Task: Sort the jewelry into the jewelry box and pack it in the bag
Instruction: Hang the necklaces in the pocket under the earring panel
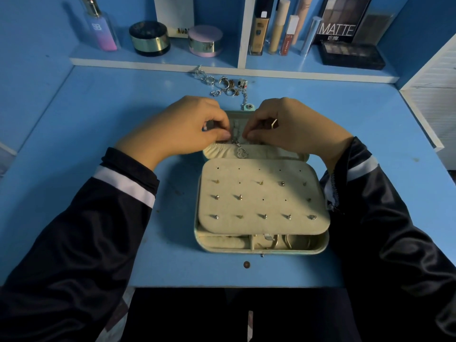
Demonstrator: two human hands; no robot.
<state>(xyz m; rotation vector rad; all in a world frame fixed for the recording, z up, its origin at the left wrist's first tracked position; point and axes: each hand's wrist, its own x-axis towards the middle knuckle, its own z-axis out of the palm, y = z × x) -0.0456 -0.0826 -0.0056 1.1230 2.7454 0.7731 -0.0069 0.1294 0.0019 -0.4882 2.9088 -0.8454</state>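
Note:
An open mint-green jewelry box [200,239] lies on the blue desk. Its cream earring panel [261,198] carries several studs and covers most of the lower tray. In the raised lid, a silver necklace with a heart pendant [241,152] hangs over the elastic pocket. My left hand [187,127] and my right hand [293,127] both pinch the chain at the lid, fingertips nearly touching. A ring sits on a finger of my right hand. Loose rings and a chain [223,85] lie on the desk behind the box.
A shelf [158,62] behind the desk holds a perfume bottle [101,28], two round jars, makeup tubes and eyeshadow palettes [352,54]. A white slatted panel [434,95] stands at the right. A small brown spot [246,264] marks the desk in front of the box.

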